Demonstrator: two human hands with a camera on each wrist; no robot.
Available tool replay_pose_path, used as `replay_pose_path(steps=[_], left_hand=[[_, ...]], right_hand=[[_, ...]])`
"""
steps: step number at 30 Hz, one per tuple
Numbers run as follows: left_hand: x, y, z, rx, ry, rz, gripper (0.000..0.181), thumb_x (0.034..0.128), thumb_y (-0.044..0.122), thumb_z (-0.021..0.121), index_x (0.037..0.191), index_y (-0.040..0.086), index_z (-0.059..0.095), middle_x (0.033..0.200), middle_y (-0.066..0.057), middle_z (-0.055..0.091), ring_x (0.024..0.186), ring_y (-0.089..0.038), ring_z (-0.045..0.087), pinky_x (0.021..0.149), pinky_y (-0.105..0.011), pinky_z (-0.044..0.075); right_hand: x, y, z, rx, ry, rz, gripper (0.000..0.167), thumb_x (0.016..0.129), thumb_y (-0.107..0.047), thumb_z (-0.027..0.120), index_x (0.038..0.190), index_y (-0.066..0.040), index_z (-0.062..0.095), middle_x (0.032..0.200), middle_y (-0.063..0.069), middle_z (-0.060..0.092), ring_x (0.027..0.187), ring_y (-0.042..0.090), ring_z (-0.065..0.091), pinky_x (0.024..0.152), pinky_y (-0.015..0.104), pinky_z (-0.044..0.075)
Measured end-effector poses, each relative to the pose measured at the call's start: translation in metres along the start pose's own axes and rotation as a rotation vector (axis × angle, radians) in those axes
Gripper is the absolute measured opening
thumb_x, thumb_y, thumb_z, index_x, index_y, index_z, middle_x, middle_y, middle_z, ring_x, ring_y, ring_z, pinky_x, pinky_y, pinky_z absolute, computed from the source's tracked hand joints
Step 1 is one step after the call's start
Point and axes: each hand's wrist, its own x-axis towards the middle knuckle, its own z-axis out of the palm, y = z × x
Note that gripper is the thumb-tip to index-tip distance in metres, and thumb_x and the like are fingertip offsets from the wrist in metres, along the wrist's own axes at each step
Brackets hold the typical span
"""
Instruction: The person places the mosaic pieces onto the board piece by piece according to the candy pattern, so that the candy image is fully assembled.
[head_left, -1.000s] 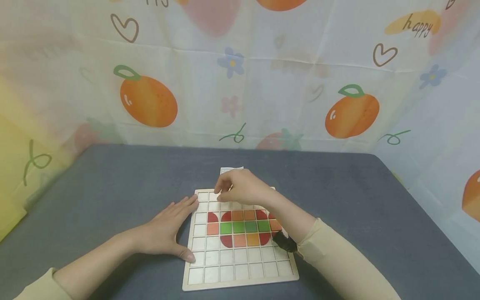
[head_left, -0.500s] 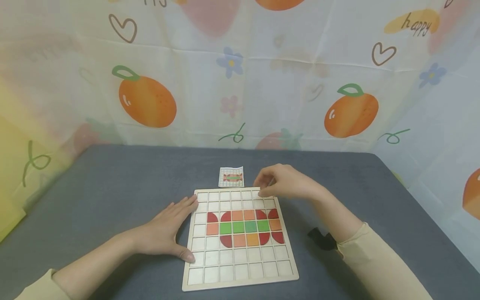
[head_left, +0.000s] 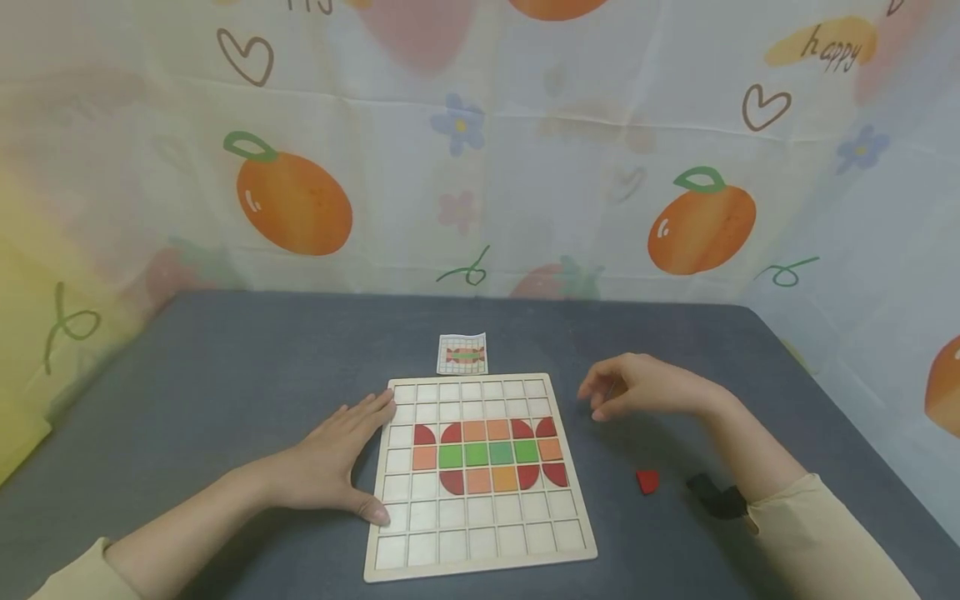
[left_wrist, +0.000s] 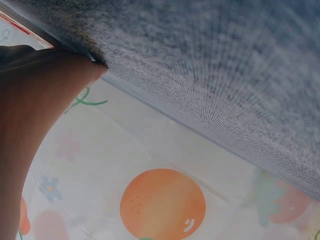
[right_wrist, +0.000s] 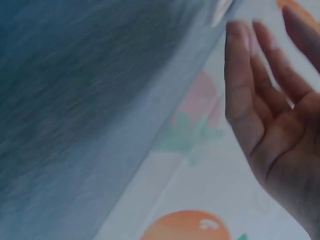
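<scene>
A wooden grid board (head_left: 480, 542) lies on the dark table, its middle rows bearing a pattern of red rounded pieces and orange, salmon and green square tiles. My left hand (head_left: 330, 467) rests along the board's left edge, thumb and fingertips touching the rim. Off the board's upper right side, my right hand (head_left: 648, 387) hovers over the table with loosely bent fingers and nothing visible in them; in the right wrist view its fingers (right_wrist: 240, 75) look relaxed. Below that hand a single red rounded piece (head_left: 647, 482) lies on the table.
Behind the board lies a small card (head_left: 462, 367) printed with a similar coloured grid pattern. A dark strap (head_left: 716, 497) hangs at the right wrist. A fruit-printed curtain (head_left: 480, 192) stands along the table's back edge.
My right hand has moved right, from above the board's top rows to beside it. The card and the red piece on the table have come into sight. The left hand stays put.
</scene>
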Motion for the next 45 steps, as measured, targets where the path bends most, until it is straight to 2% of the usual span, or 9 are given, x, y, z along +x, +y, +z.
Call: replay_pose_path(steps=[4, 9, 15, 23, 29, 39, 45], left_hand=[[0.0, 0.001, 0.0, -0.004, 0.0, 0.003, 0.132, 0.0605, 0.072, 0.079, 0.156, 0.003, 0.021, 0.168, -0.013, 0.015, 0.153, -0.044, 0.015, 0.12, -0.069, 0.015], [0.0, 0.002, 0.0, -0.01, -0.001, 0.005, 0.132, 0.0606, 0.072, 0.079, 0.156, 0.002, 0.022, 0.167, -0.013, 0.015, 0.153, -0.044, 0.014, 0.12, -0.069, 0.015], [0.0, 0.002, 0.0, -0.005, -0.001, 0.002, 0.132, 0.0601, 0.072, 0.079, 0.156, 0.002, 0.022, 0.167, -0.014, 0.015, 0.153, -0.045, 0.014, 0.12, -0.069, 0.015], [-0.001, 0.001, 0.0, -0.009, -0.006, 0.001, 0.131, 0.0614, 0.071, 0.079, 0.157, 0.003, 0.021, 0.168, -0.013, 0.013, 0.154, -0.044, 0.013, 0.12, -0.069, 0.014], [-0.001, 0.0, 0.0, -0.006, -0.006, 0.005, 0.131, 0.0615, 0.071, 0.079, 0.157, 0.003, 0.02, 0.168, -0.013, 0.013, 0.154, -0.044, 0.012, 0.12, -0.069, 0.013], [-0.001, 0.0, 0.0, -0.005, -0.005, 0.001, 0.131, 0.061, 0.072, 0.079, 0.157, 0.003, 0.021, 0.168, -0.013, 0.013, 0.154, -0.044, 0.013, 0.12, -0.069, 0.014], [-0.001, 0.0, 0.0, -0.007, -0.008, 0.001, 0.131, 0.0611, 0.072, 0.079, 0.157, 0.004, 0.02, 0.168, -0.013, 0.013, 0.154, -0.044, 0.012, 0.12, -0.069, 0.014]], right_hand=[[-0.008, 0.019, 0.003, 0.027, -0.098, -0.024, 0.032, 0.082, -0.024, 0.079, 0.11, -0.01, 0.068, 0.094, 0.003, 0.069, 0.086, 0.012, 0.066, 0.075, 0.024, 0.055], [-0.02, 0.033, 0.005, 0.115, -0.21, -0.041, 0.036, 0.08, -0.022, 0.081, 0.109, -0.007, 0.067, 0.096, 0.01, 0.066, 0.086, 0.011, 0.062, 0.071, 0.025, 0.055], [-0.027, 0.049, 0.006, 0.137, -0.27, -0.092, 0.033, 0.077, -0.02, 0.083, 0.103, -0.007, 0.067, 0.088, 0.014, 0.062, 0.075, 0.005, 0.057, 0.063, 0.023, 0.054], [-0.03, 0.049, 0.013, 0.039, -0.232, -0.094, 0.035, 0.067, -0.024, 0.089, 0.092, -0.016, 0.067, 0.082, 0.004, 0.055, 0.065, 0.002, 0.049, 0.056, 0.021, 0.047], [-0.031, 0.043, 0.017, -0.013, -0.215, -0.096, 0.034, 0.063, -0.02, 0.09, 0.087, -0.02, 0.066, 0.08, 0.001, 0.054, 0.065, 0.002, 0.049, 0.056, 0.021, 0.047], [-0.03, 0.045, 0.016, 0.012, -0.191, -0.083, 0.029, 0.065, -0.015, 0.089, 0.084, -0.018, 0.068, 0.078, 0.001, 0.057, 0.066, 0.004, 0.053, 0.057, 0.022, 0.049], [-0.027, 0.043, 0.015, -0.003, -0.122, -0.094, 0.026, 0.069, -0.018, 0.087, 0.078, -0.014, 0.063, 0.069, -0.005, 0.059, 0.061, 0.004, 0.053, 0.054, 0.02, 0.046]])
